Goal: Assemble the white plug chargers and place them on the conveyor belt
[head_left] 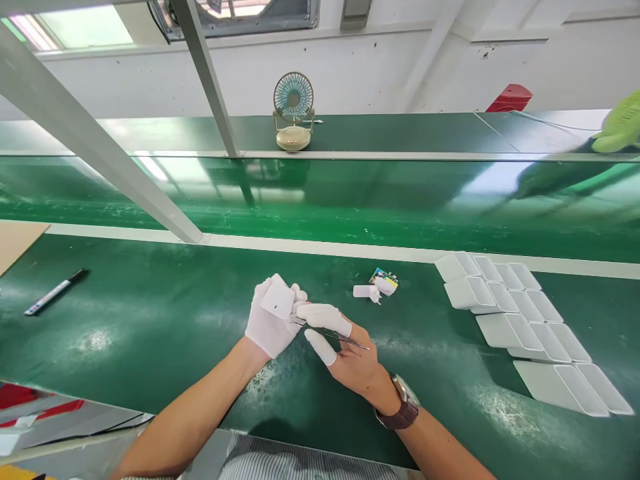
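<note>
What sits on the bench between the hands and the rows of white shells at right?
In the head view, a small circuit board with loose white parts lies between the hands and the white shells; otherwise bare green bench.

White wall [350, 73] with bright windows [85, 27] behind a green workbench [150, 320] (glossy, reflecting light), grey struts [80, 133] crossing overhead.

Items showing in frame:
- White open casings [520, 313], right of centre: about thirteen, lying in overlapping rows; exact count uncertain.
- White casing [278, 298] sitting in the gloved hand, centre: one.
- Marker pen [56, 291], left: one.
- Desk fan [293, 111], upper centre: one.
- Small loose parts [376, 287], centre: roughly three.
- Tweezers [345, 339]: one pair.
</note>
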`<state>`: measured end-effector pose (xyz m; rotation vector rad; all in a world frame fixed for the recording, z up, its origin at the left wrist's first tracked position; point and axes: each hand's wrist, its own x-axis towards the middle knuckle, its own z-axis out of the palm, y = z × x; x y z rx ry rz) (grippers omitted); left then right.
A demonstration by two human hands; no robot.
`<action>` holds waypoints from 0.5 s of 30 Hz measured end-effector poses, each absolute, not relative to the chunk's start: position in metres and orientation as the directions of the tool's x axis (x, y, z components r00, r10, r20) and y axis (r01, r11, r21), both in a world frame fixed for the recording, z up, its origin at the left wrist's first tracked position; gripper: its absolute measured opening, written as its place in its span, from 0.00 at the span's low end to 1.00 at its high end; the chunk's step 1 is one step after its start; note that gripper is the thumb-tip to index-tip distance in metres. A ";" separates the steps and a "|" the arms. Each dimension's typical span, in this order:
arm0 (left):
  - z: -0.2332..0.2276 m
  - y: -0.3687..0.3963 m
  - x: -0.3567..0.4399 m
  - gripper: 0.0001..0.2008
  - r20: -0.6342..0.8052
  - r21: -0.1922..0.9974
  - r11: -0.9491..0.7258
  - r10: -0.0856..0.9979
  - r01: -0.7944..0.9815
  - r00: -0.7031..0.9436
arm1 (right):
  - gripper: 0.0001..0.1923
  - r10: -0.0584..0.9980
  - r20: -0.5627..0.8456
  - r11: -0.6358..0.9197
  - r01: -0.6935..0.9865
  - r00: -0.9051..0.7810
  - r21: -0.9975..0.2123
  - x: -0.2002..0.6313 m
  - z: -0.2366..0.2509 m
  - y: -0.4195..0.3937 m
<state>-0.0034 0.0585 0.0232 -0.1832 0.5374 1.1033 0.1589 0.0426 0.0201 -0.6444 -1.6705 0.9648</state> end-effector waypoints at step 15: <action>0.023 0.054 0.002 0.19 -0.555 0.081 0.414 0.775 -0.907 0.304 | 0.19 0.805 0.531 0.562 0.052 -0.264 -0.826 0.154 0.013 0.044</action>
